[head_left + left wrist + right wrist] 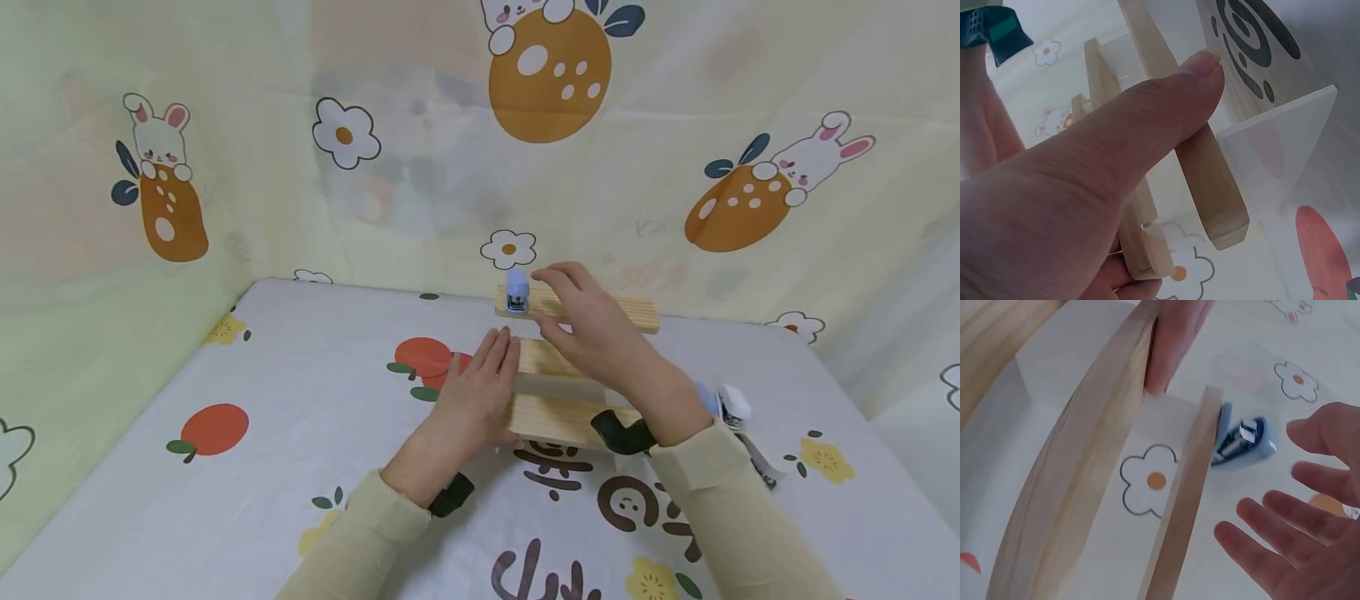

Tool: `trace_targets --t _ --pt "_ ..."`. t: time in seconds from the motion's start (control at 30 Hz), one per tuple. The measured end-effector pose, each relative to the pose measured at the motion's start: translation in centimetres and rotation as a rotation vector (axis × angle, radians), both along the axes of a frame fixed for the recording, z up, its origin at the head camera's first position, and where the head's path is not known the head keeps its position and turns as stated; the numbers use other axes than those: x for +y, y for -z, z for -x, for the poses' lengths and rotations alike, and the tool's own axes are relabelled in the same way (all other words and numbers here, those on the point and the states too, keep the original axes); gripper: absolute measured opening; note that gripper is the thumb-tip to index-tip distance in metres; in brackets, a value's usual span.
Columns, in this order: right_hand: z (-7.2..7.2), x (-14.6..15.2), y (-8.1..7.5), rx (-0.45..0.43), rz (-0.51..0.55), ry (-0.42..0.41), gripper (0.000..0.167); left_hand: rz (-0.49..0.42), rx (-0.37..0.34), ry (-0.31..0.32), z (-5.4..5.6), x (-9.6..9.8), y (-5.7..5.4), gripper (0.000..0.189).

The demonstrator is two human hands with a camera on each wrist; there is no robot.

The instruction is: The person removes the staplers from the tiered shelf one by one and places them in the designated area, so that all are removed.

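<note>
A stepped rack (558, 421) has three pale wooden boards on clear side panels (1279, 144). My left hand (480, 387) grips its left end. In the left wrist view the thumb (1179, 94) lies across the lowest board (1210, 187), and fingers show at the end of the board behind. On the top board (626, 312), near its left end, stands a small light-blue stapler (517, 292). My right hand (592, 329) is just right of it, fingers spread and loosely bent. A gap shows between those fingers and the stapler (1250, 444) in the right wrist view.
Right of the rack, partly behind my right forearm, lie a blue-and-white item (733, 404) and a white one (763, 458). The table has a fruit-and-flower printed cloth (300, 400). A printed curtain (420, 192) hangs behind the rack.
</note>
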State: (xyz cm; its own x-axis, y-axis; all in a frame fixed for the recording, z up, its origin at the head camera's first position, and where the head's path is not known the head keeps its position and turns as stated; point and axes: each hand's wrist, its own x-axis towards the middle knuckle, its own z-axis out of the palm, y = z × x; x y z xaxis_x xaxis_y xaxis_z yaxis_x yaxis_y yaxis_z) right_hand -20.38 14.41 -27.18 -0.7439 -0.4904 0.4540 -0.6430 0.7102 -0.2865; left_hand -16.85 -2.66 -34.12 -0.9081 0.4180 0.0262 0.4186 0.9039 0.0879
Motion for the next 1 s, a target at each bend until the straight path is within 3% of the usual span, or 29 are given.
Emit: trace_targets --t 0.23,0.53,0.83,1.0 --pt "0.8 -1.9 0.0 -0.049 0.034 -0.008 0.055 0.014 -0.008 -0.005 -0.1 0.0 0.0 0.129" --pt "1.6 -3.5 0.5 -0.121 0.063 0.087 0.061 0.049 0.015 0.004 0.0 0.0 0.0 0.129" --pt "1.8 -4.8 0.8 -0.138 0.045 0.164 0.044 0.061 0.015 -0.004 0.1 -0.1 0.1 0.131" --pt "1.9 -4.8 1.1 -0.106 0.055 0.183 0.036 0.046 0.012 -0.005 0.1 -0.1 0.1 0.130"
